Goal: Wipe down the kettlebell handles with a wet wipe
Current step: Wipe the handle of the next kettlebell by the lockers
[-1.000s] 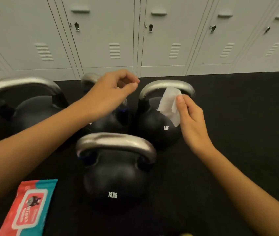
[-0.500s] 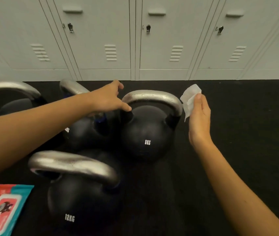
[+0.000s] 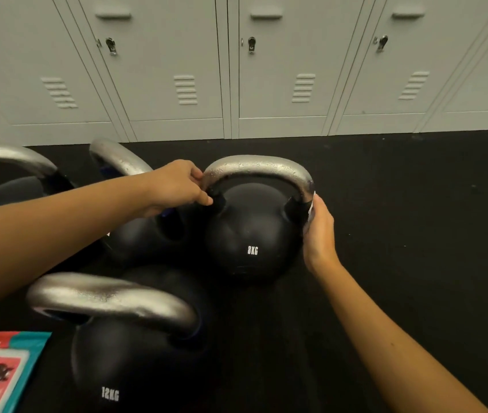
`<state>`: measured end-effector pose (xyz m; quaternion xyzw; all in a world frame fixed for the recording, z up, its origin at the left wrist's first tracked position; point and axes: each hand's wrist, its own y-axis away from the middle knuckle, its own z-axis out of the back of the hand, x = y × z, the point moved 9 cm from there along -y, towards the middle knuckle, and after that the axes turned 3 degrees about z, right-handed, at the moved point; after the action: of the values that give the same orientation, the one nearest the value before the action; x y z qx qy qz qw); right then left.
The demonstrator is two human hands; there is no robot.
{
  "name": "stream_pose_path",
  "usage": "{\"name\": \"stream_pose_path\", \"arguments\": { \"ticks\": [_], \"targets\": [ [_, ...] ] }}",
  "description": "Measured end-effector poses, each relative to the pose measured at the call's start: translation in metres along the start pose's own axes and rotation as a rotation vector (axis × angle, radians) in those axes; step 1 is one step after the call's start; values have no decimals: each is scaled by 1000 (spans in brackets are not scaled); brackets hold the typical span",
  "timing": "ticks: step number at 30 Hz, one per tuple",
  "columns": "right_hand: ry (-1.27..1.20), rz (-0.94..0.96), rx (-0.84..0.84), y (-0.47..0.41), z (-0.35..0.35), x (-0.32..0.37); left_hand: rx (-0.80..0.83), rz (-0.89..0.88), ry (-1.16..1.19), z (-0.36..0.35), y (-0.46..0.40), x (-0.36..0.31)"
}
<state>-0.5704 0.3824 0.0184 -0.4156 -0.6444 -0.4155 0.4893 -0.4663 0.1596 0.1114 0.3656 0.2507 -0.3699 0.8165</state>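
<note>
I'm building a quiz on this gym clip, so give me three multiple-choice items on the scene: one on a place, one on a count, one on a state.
1. Where does the wipes pack lie?
A. bottom left of the floor
B. on a locker
C. right of the 8KG kettlebell

2. How many kettlebell handles show?
A. two
B. four
C. six

3. What is the right hand doing?
A. hanging free
B. pressing the wet wipe to the handle's right leg
C. opening a locker

Answers:
1 A: wipes pack lies by the 12KG kettlebell.
2 B: four silver arches.
3 B: right hand holds wet wipe against the 8KG kettlebell; left hand steadies it.

Dim even indoor light, soft glare on silver kettlebell handles [image 3: 259,166], black floor [image 3: 415,234] swallowing shadows, wide-angle bending at edges
</note>
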Motion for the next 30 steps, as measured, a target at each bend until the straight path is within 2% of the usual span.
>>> {"name": "stream_pose_path", "arguments": {
  "ticks": [3, 6, 10, 15, 19, 23, 30],
  "targets": [
    [39, -5, 108, -19, -8, 20, 10, -6, -12, 0, -5, -2],
    [78, -29, 307, -35, -20, 34, 19, -30, -95, 2, -10, -6],
    [50, -165, 479, -42, -26, 30, 51, -67, -227, 5, -12, -7],
    [258, -218, 691, -42, -48, 44, 49, -113, -381, 8, -11, -14],
    [265, -251, 629, -51, -40, 50, 31, -114, -389, 8, -12, -17],
    [100, -153, 512, -40, -28, 40, 60, -99, -299, 1, -7, -10],
    [-50, -48, 200, -2, -2, 4, 80, -86, -104, -12, 6, -7]
  ]
}}
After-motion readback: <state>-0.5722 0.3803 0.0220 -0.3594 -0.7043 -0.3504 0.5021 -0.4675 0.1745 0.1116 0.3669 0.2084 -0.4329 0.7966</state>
